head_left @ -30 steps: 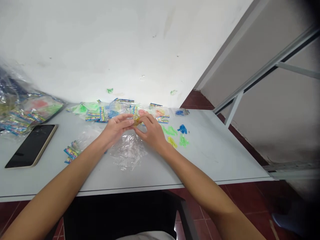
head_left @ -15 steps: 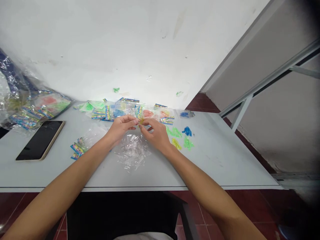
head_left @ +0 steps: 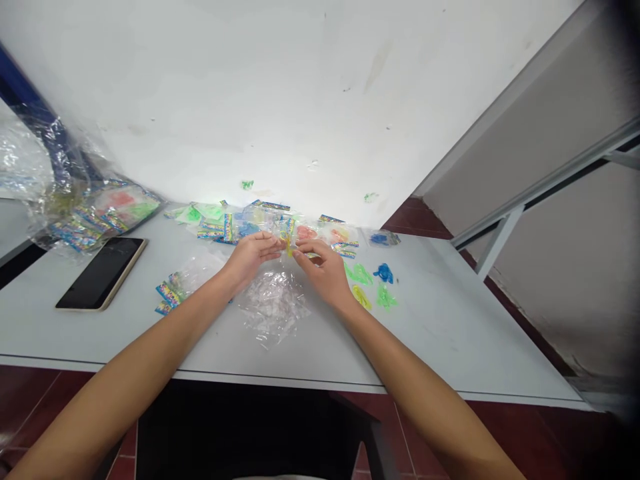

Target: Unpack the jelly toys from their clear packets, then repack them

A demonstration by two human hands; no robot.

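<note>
Over the middle of the table, my left hand [head_left: 256, 257] and my right hand [head_left: 324, 272] meet around a small yellow, soft-looking plastic piece [head_left: 289, 245]. Fingertips of both hands are closed on it from either side; its exact kind is too small to make out. Just below them lies a heap of clear plastic bags [head_left: 273, 308]. To the right of my right hand are loose green pieces [head_left: 387, 297], a blue piece [head_left: 384, 273] and another yellow piece [head_left: 361, 297]. Behind my hands, clear packets with coloured pieces [head_left: 306, 233] and printed header strips lie along the wall.
A phone [head_left: 103, 273] lies at the left. Beyond it, a large clear bag [head_left: 75, 213] holds several filled packets. Printed strips with clear bags [head_left: 169, 293] lie beside my left forearm. A white wall [head_left: 280, 100] bounds the table's back; a black chair [head_left: 250, 427] stands in front.
The view has swung so that the scene sits further right in the picture. More of the yellow piece shows between my fingers, and my hands are slightly further apart.
</note>
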